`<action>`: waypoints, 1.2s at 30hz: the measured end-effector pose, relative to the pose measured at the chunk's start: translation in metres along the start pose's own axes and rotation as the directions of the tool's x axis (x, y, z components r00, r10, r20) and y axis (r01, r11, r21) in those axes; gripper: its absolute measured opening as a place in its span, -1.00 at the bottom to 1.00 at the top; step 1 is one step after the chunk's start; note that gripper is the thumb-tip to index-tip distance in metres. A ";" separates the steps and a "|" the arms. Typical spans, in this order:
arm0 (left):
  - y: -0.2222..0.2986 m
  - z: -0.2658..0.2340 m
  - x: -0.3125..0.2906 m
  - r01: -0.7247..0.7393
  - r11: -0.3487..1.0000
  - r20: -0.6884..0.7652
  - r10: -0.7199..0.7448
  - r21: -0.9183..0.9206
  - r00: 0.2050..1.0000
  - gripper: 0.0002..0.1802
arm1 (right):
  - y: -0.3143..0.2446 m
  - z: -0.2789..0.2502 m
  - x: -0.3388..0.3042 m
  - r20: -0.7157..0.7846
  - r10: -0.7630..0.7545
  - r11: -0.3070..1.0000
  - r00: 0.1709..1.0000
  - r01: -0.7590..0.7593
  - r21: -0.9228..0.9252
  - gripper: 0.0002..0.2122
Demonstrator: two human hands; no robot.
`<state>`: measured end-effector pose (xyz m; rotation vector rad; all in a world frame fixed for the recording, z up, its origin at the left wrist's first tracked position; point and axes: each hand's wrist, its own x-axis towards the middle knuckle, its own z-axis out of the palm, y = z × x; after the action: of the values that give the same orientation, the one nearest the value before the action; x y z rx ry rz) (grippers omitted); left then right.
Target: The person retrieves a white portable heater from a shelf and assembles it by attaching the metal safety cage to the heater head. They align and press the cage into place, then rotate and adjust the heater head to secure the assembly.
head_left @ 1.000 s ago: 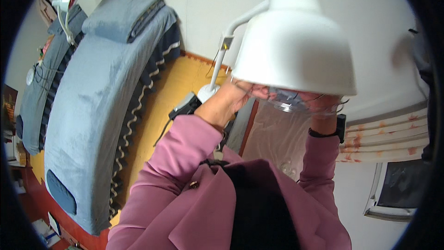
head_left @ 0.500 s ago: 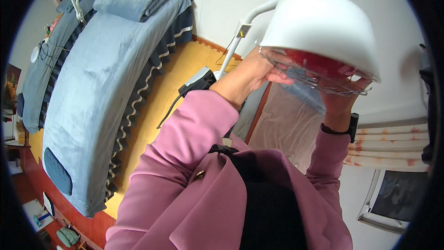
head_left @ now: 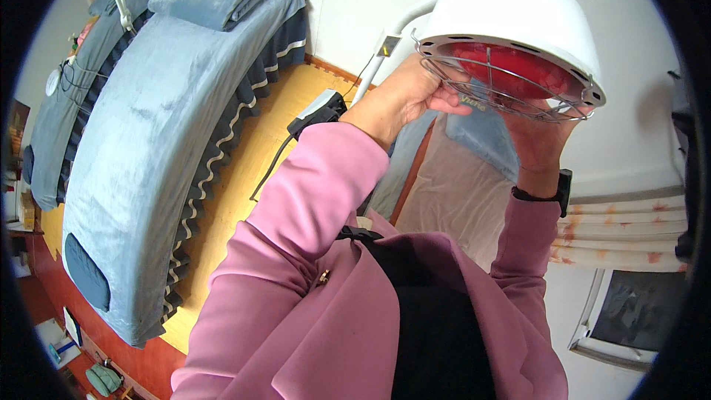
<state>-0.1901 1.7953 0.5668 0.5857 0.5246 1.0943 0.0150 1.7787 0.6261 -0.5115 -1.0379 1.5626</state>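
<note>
A heat lamp with a white bell-shaped shade (head_left: 518, 11), a red bulb (head_left: 511, 68) and a silver wire guard (head_left: 511, 107) over its mouth hangs at the upper right. My left hand (head_left: 428, 92) is closed at the guard's left edge, its fingers curled and partly behind the wires. From below, my right hand (head_left: 541, 137) reaches up to the guard's lower right side. Its fingers are mostly hidden by the wires and the shade rim, and it appears to grip the guard. A black band circles my right wrist.
A white lamp arm (head_left: 422, 11) runs behind the shade. To the left stand a bed with a blue-grey cover (head_left: 148, 126) and a second narrow bed (head_left: 55, 141). A black-and-white lamp base (head_left: 322, 112) with a cable is beside my left forearm. A patterned curtain (head_left: 622, 230) hangs at the right.
The lamp shade has tilted and risen slightly, so more of the red bulb and wire guard shows. Both hands have stayed at the guard, my left one shifting slightly upward.
</note>
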 end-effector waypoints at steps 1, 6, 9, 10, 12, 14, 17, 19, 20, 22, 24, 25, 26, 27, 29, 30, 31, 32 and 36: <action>0.001 -0.001 0.001 -0.006 1.000 0.015 0.006 -0.005 1.000 -0.81 | 0.002 0.002 0.001 0.144 0.008 0.994 0.990 -0.023 0.104 -0.11; -0.006 -0.002 0.005 0.021 1.000 0.001 -0.021 -0.012 1.000 -0.82 | 0.000 -0.004 -0.006 -0.159 -0.017 0.996 0.987 0.003 -0.086 -0.14; -0.010 0.001 0.008 0.021 0.999 0.029 -0.020 -0.047 0.999 -0.82 | 0.003 -0.018 -0.003 -0.058 0.009 1.000 0.998 -0.008 0.005 -0.16; -0.009 0.001 0.010 0.026 0.998 0.040 -0.023 -0.059 0.999 -0.82 | 0.006 -0.024 0.001 0.048 0.005 0.994 0.999 -0.011 0.111 -0.15; -0.006 0.001 0.011 0.056 0.994 0.049 -0.051 -0.097 0.997 -0.83 | 0.012 -0.035 0.009 0.269 -0.037 0.951 0.962 -0.049 0.307 -0.14; 0.000 -0.002 0.012 0.043 0.998 0.121 -0.038 -0.040 0.992 -0.83 | 0.013 -0.043 0.015 0.463 -0.093 0.863 0.881 -0.161 0.478 -0.13; 0.001 -0.005 0.008 0.097 0.995 0.040 -0.096 -0.021 0.995 -0.77 | 0.010 -0.041 0.014 0.512 -0.060 0.889 0.857 -0.187 0.417 -0.15; -0.002 -0.006 0.006 0.062 0.998 0.046 -0.062 -0.008 0.997 -0.77 | 0.008 -0.033 0.002 -0.013 0.080 0.995 0.997 -0.079 0.062 -0.09; -0.004 -0.006 0.005 0.047 0.999 0.081 -0.045 -0.023 0.996 -0.77 | 0.009 -0.026 0.002 0.142 0.122 0.936 0.982 -0.162 0.314 -0.07; -0.002 -0.009 0.003 0.028 1.000 0.045 -0.028 0.009 0.999 -0.78 | 0.008 -0.014 0.006 0.197 0.112 0.916 0.974 -0.178 0.360 -0.03; 0.001 -0.012 0.002 0.051 0.998 0.045 -0.049 -0.035 0.998 -0.78 | 0.003 -0.007 0.006 0.215 0.077 0.996 0.974 -0.085 0.029 0.07; 0.000 -0.011 0.002 -0.001 1.000 0.029 0.001 -0.001 1.000 -0.78 | 0.006 -0.004 0.005 0.071 0.088 0.996 0.994 -0.086 -0.029 0.07; 0.002 -0.013 0.001 -0.005 1.000 0.046 0.005 0.009 0.999 -0.79 | 0.007 -0.002 0.003 -0.035 0.075 0.987 0.997 -0.079 -0.141 0.07; 0.002 -0.013 0.000 0.001 1.000 0.044 -0.001 0.002 0.999 -0.81 | 0.008 -0.002 0.004 -0.043 0.045 0.967 0.998 -0.054 -0.248 0.04; 0.002 -0.016 -0.001 -0.002 1.000 0.039 0.002 0.007 0.999 -0.84 | 0.011 -0.004 0.004 -0.109 0.048 0.980 0.993 -0.067 -0.187 0.00; 0.003 -0.017 -0.001 -0.023 0.996 0.011 0.022 0.086 1.000 -0.82 | 0.012 -0.006 0.004 -0.123 0.049 0.983 0.991 -0.070 -0.173 -0.01; 0.004 -0.019 -0.002 -0.015 0.994 -0.004 0.015 0.104 1.000 -0.80 | 0.014 -0.008 0.007 0.007 0.032 0.980 0.999 -0.030 -0.198 -0.01; 0.005 -0.022 -0.002 -0.023 0.994 0.015 0.021 0.104 1.000 -0.78 | 0.013 -0.010 0.006 0.000 0.056 0.985 0.998 -0.056 -0.166 -0.01; 0.011 -0.033 0.003 0.044 0.999 0.038 -0.043 -0.020 0.998 -0.84 | 0.020 -0.018 0.003 -0.031 0.058 0.983 0.998 -0.062 -0.171 0.02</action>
<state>-0.2175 1.8080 0.5491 0.5731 0.4900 1.0448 0.0170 1.7887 0.6006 -0.6857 -1.1528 1.5223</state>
